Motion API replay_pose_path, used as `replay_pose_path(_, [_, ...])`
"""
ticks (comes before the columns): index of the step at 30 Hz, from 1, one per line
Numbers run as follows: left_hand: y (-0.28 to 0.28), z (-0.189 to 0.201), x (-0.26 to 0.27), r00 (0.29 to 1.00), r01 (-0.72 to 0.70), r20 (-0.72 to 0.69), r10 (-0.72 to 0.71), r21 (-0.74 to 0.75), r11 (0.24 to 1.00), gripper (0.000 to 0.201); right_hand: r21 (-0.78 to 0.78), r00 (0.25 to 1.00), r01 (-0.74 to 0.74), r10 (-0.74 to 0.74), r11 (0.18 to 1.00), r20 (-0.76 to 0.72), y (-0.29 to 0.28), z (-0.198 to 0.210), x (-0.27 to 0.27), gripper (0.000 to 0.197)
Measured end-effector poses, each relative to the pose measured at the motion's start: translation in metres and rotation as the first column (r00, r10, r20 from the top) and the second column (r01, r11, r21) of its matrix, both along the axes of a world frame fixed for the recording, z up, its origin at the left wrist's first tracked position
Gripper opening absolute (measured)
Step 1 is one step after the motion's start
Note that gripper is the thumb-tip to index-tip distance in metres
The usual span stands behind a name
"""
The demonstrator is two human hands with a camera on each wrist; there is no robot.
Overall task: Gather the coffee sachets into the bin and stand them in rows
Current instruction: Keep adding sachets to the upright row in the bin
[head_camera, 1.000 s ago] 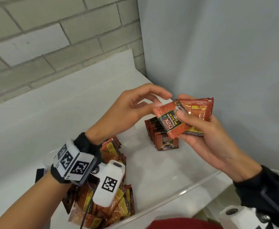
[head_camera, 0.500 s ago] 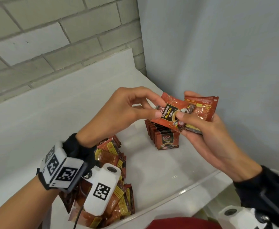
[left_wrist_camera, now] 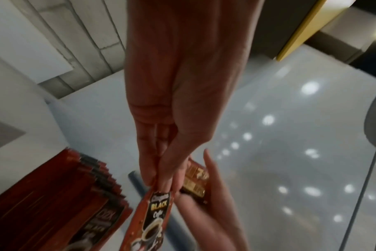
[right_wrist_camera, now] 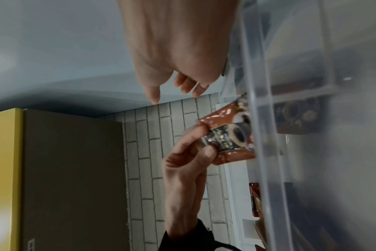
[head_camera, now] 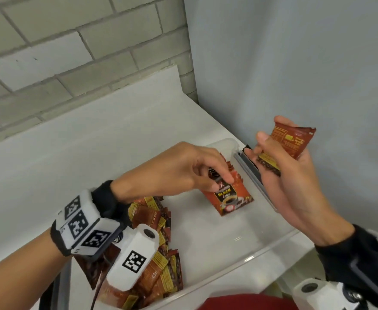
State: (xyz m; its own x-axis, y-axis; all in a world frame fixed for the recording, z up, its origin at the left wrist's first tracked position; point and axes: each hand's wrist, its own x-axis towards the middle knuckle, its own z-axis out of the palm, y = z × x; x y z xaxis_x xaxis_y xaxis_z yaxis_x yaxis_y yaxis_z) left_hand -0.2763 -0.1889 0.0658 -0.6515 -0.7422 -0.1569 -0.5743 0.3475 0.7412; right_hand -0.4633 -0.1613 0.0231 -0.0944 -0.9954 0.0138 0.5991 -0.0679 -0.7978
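L hand [head_camera: 190,168] has taken one sachet [head_camera: 230,198] from the R hand's stack, pinching its top and lowering it beside the standing row [left_wrist_camera: 60,200] in the clear bin [head_camera: 239,253]. R hand [head_camera: 279,168] grips the remaining sachets [head_camera: 293,140] above the rim (loose pile [head_camera: 159,260] waits near-left).

Grey brick wall [head_camera: 60,52] meets plain wall [head_camera: 295,63].

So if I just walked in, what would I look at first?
Probably the left hand in the middle, pinching a red coffee sachet by its top and lowering it into the clear bin beside the standing row of sachets. Next, the right hand at the bin's right wall, holding more sachets. Then the messy pile of sachets at the bin's near left end.
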Motion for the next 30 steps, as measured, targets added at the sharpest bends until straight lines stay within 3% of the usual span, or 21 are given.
replay_pose_path(5, [-0.011,-0.027,-0.010,0.982,0.127,0.158,-0.105,-0.138,0.982,0.025,-0.018,1.000,-0.017,0.017,1.000,0.000,0.000,-0.002,0.001,0.049])
replay_pose_path(9, [-0.016,-0.040,-0.014,0.968,0.205,0.196,-0.158,-0.250,0.946,0.030,-0.012,1.000,-0.022,0.023,1.000,0.010,0.000,-0.003,0.000,0.052])
replay_pose_path(14, [-0.015,-0.049,-0.021,0.954,0.246,0.253,-0.164,-0.339,0.908,0.020,-0.007,0.999,-0.039,0.039,0.999,0.013,0.000,-0.003,0.000,0.055])
replay_pose_path(18, [-0.011,-0.061,-0.027,0.929,0.318,0.325,-0.175,-0.465,0.826,0.013,0.009,0.999,-0.039,0.038,0.999,0.020,0.000,-0.003,-0.001,0.048])
replay_pose_path(27, [-0.008,-0.066,-0.027,0.926,0.345,0.338,-0.167,-0.585,0.734,0.009,0.114,0.983,-0.100,0.081,0.988,0.164,0.000,0.001,-0.002,0.031])
replay_pose_path(30, [-0.009,-0.069,-0.028,0.934,0.335,0.315,-0.169,-0.605,0.722,0.007,0.134,0.963,-0.153,0.118,0.979,0.242,0.003,0.005,-0.002,0.036])
